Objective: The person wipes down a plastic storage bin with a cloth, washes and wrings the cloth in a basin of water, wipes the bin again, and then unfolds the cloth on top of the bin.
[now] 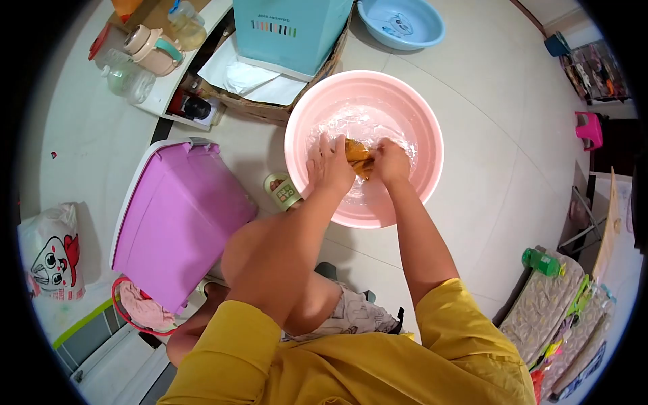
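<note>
A pink basin (297, 169) with rippling water in it stands on the floor in front of me. Between my hands, at the water's surface, is a wet mustard-brown cloth (360, 156), bunched up. My left hand (331, 165) grips its left side, the back of the hand facing up and the fingertips pointing away from me. On the other side, my right hand (392, 162) is closed on the cloth's right edge, fingers curled. The undersides of both hands and part of the cloth are hidden.
Left of the basin stand a purple plastic bin (182, 216) and a teal box (290, 40) in a carton. A light-blue basin (405, 37) lies beyond. My slippered foot (282, 190) is close to the pink basin. A green bottle (542, 262) is at right.
</note>
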{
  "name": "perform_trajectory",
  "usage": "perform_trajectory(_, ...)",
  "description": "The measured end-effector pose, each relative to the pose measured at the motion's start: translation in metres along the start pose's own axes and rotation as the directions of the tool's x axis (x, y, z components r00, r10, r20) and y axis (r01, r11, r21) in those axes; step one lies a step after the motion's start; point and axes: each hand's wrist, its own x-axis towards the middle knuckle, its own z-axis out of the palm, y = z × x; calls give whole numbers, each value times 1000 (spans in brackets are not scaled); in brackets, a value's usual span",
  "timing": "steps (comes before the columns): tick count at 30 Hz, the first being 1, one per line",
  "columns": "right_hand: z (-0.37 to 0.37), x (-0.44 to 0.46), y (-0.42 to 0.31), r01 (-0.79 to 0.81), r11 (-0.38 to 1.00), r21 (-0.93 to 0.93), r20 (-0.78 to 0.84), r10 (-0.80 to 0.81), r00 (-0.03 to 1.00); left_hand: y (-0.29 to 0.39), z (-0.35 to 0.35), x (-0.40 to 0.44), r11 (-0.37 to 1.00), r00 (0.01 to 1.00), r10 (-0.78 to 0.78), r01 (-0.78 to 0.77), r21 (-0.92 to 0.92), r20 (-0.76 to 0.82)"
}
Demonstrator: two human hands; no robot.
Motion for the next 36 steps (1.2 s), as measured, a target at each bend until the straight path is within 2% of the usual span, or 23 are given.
perform_trajectory(1, 1, 0, -4, -139, 990, -15, -156, 135, 979, -2, 1, 5, 1000, 1000, -3, 3, 2, -1)
perform_trajectory(2, 2, -2, -8, -278, 961, -7, -309, 262, 914, -4, 2, 13, 959, 981, -54, 104, -263, 189)
perform_trajectory(3, 4, -4, -11, -337, 941, 21, -283, 329, 901, -4, 4, 19, 841, 924, -49, 243, -484, 378)
perform_trajectory(4, 10, -3, -11, -340, 940, 21, -284, 331, 900, -1, 7, 22, 841, 924, -47, 242, -484, 380)
perform_trajectory(6, 27, 0, -8, -246, 966, 80, -199, 258, 946, 5, 15, 26, 68, 827, 4, 561, -825, 563)
perform_trajectory(8, 34, -4, -16, -178, 943, 281, -83, 209, 974, 5, 20, 30, 7, 804, -38, 594, -804, 594)
perform_trajectory(10, 32, -10, -27, -42, 961, 273, -134, 81, 988, -2, 14, 33, -302, 684, 151, 719, -626, 714)
perform_trajectory(14, 22, -15, -50, -34, 937, 347, -43, 52, 998, -7, 6, 36, -345, 646, 114, 738, -580, 754)
perform_trajectory(16, 23, -14, -57, -53, 989, 138, -144, 72, 987, -5, 12, 35, -363, 656, 115, 727, -583, 746)
perform_trajectory(18, 19, -9, -54, -137, 983, 120, -151, 154, 976, -1, 32, 33, -423, 672, 35, 681, -598, 740)
perform_trajectory(19, 13, -6, -51, -180, 980, 83, -134, 190, 973, -1, 30, 31, -422, 672, 34, 681, -598, 740)
perform_trajectory(21, 5, -4, -46, -256, 966, 18, -108, 256, 961, 2, 26, 26, -78, 727, 15, 686, -724, 687)
perform_trajectory(22, 3, -3, -44, -258, 966, 19, -112, 259, 960, 3, 27, 26, -75, 727, 19, 686, -724, 686)
perform_trajectory(24, 0, -2, -40, -268, 962, -46, -190, 255, 948, 2, 27, 26, 524, 845, -174, 514, -679, 505)
perform_trajectory(25, 16, 7, -22, -245, 970, -1, -325, 232, 917, 3, 19, 22, 523, 846, -177, 514, -680, 503)
perform_trajectory(27, 19, 5, -13, -105, 990, -92, -285, 74, 956, 7, -5, 7, 834, 962, -80, 208, -511, 260)
perform_trajectory(29, 18, 4, -6, 166, 977, -134, -119, -182, 976, -3, 8, 1, 894, 966, 50, 70, -442, 255)
perform_trajectory(30, 17, 6, -3, 169, 977, -132, -114, -185, 976, -9, 13, -1, 928, 949, 178, -73, -366, 262)
perform_trajectory(32, 13, 6, -6, 47, 989, -143, -59, -56, 997, -10, 12, 5, 938, 943, 177, -75, -339, 281)
perform_trajectory(33, 20, 7, -4, -34, 987, -158, -222, -2, 975, -9, 12, 10, 893, 940, 48, 111, -436, 338)
perform_trajectory(34, 21, 6, -9, -24, 988, -154, -210, -9, 978, -8, 10, 15, 807, 911, -73, 294, -513, 407)
perform_trajectory(35, 19, 4, -16, -158, 983, -95, -223, 134, 965, -15, 21, 25, 658, 909, 6, 310, -686, 417)
perform_trajectory(36, 20, 2, -20, -291, 956, -37, -226, 276, 934, -18, 34, 24, 657, 907, -9, 324, -681, 422)
